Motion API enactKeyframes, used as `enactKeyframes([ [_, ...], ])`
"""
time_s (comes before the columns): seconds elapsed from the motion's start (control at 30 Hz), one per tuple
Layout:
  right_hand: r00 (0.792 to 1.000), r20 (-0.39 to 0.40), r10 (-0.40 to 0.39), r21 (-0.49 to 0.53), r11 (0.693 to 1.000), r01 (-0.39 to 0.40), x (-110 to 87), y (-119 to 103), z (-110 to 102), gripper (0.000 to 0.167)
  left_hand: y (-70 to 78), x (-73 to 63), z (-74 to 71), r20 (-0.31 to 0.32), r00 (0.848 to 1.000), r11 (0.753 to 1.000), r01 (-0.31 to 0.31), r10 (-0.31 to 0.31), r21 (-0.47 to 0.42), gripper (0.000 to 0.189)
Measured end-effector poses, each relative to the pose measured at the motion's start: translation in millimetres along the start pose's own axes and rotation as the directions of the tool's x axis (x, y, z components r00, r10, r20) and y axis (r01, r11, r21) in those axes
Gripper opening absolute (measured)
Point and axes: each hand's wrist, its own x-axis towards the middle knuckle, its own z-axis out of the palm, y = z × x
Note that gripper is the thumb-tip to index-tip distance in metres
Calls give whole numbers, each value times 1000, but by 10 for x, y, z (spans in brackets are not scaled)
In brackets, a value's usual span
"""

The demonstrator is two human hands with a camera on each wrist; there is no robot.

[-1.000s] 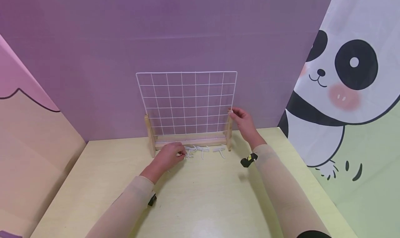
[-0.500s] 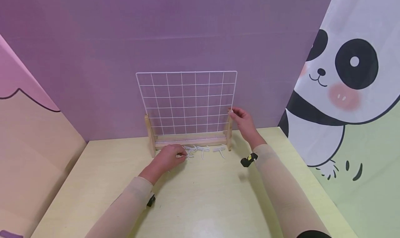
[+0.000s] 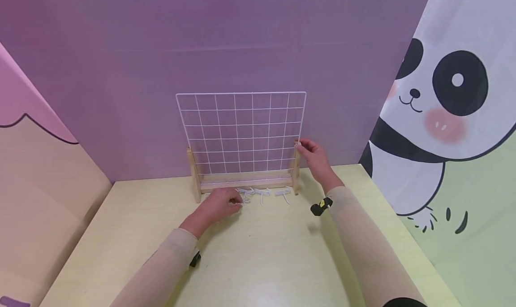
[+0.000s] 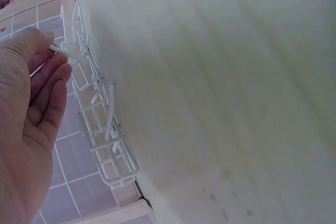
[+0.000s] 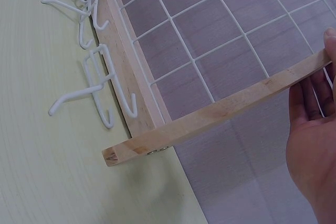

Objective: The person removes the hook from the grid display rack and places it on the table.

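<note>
A white wire grid panel [image 3: 242,92] stands upright in a wooden stand [image 5: 226,107] at the back of the table. In front of its base lie several white metal hooks [image 5: 79,93]. My left hand [image 3: 217,205] is at the left of these hooks; in the left wrist view its thumb and forefinger pinch the prong of one hook [image 4: 59,49]. My right hand [image 3: 317,160] holds the top of the stand's right post, thumb on one side and fingers on the other. The fingers partly hide the post's top end.
The pale wooden table [image 3: 258,262] spreads out in front of the stand. Close behind it rises a purple wall [image 3: 242,38]. A panda-print wall covering [image 3: 455,132] is at the right, a pink and beige one [image 3: 40,172] at the left.
My left hand has shifted slightly right and down in the head view, close along the hooks. The right hand, grid panel and stand stay where they were.
</note>
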Motion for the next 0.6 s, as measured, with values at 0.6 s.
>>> enactKeyframes([
  [0.6, 1000, -2, -11, 0, 1000, 11, 3, 28, 3, 39, 10, -25, 14, 23, 1000, 1000, 15, -16, 27, 15],
])
